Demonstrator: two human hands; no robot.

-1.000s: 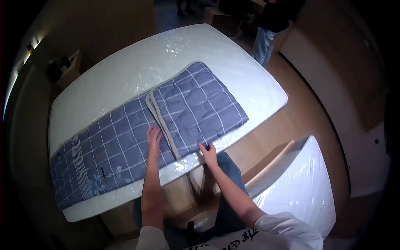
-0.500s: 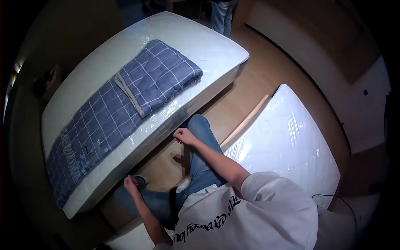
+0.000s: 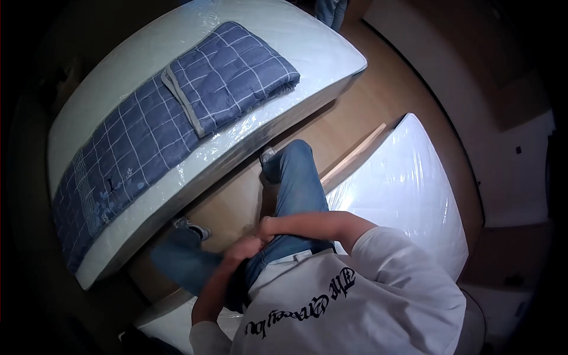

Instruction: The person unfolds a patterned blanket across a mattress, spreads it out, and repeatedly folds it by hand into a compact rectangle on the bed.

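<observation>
My left hand [image 3: 245, 247] and my right hand [image 3: 267, 228] have come together over my lap, between my thighs. Both look closed, with the fingers curled in; whether anything is inside them is hidden. My legs in blue jeans [image 3: 299, 183] are bent and spread apart on either side. Across from me a folded blue checked quilt [image 3: 151, 127] with white lines and a grey edge band lies along a plastic-wrapped white mattress [image 3: 331, 50]. Neither hand touches the quilt or that mattress.
I sit on a low plastic-wrapped white mattress [image 3: 402, 195] with a wooden strip [image 3: 355, 155] along its side. A narrow band of brown floor [image 3: 236, 198] runs between the two mattresses. Another person's legs [image 3: 331, 13] stand beyond the far corner. A dark cable [image 3: 480, 307] hangs at lower right.
My hands, apart over my knees before, have moved in and met at my lap. The view has tilted down, so the quilt and far mattress sit higher.
</observation>
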